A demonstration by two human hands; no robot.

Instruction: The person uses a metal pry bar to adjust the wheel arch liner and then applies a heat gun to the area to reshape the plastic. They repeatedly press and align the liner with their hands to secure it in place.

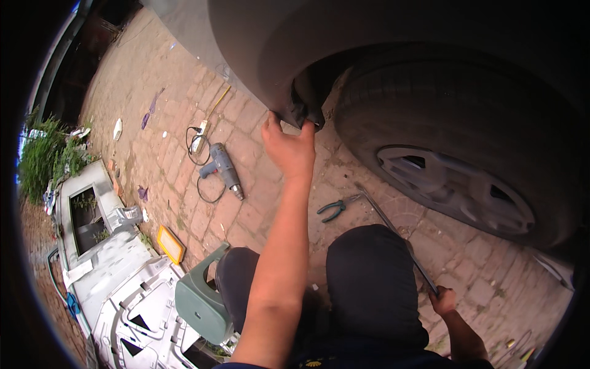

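Observation:
My left hand (pixel 290 146) reaches up to the lower corner of a grey car bumper (pixel 252 58), where it meets the wheel arch. The thumb and fingers pinch that edge from both sides; the fingertips are partly hidden behind it. A dark torn-looking flap (pixel 299 109) hangs just above the thumb. Low on the right, my right hand (pixel 444 300) is closed around one end of a long thin metal bar (pixel 399 232). The bar slants past my right knee, and its bent far end lies near the pliers (pixel 334 211) with dark green handles on the bricks.
A car wheel (pixel 455 184) fills the right side. A grey heat gun (pixel 224 169) with a black cord lies left, near a white power strip (pixel 200 136). A green stool (pixel 203 298), a yellow-framed filter (pixel 171 244) and white car door panels (pixel 117 307) stand lower left.

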